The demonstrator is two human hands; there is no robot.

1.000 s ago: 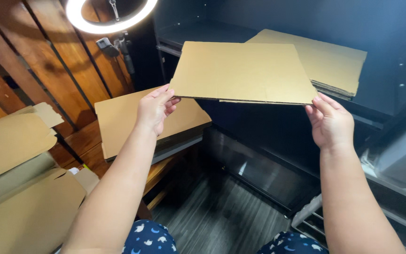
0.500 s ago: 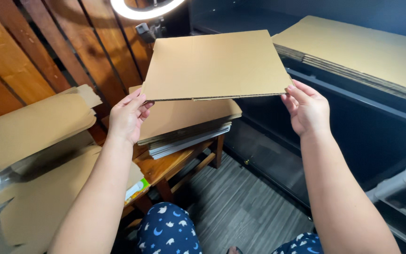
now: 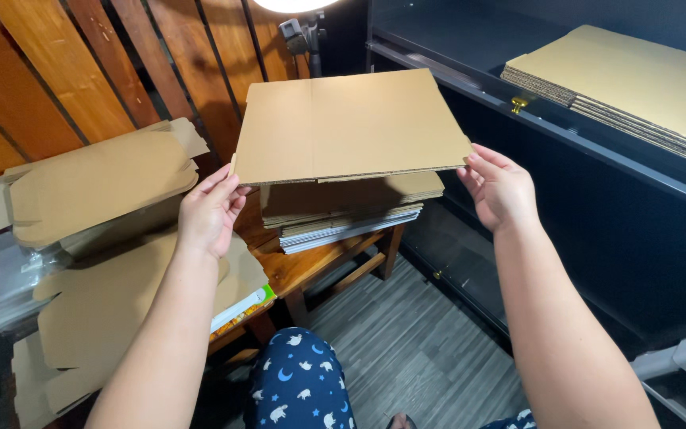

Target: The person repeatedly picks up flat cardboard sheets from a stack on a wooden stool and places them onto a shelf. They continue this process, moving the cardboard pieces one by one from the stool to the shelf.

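Observation:
I hold a flat brown cardboard sheet level in front of me. My left hand grips its near left corner and my right hand grips its near right corner. The sheet hovers just above a stack of flat cardboard and white-edged sheets that rests on a small wooden table.
A second stack of flat cardboard lies on a dark shelf at the right. Folded cardboard pieces and more cut cardboard pile up at the left, before a wooden slat wall. Grey plank floor lies below.
The view swung left and down. The sheet in my two hands travelled from beside the shelf stack to above the stack on the wooden table.

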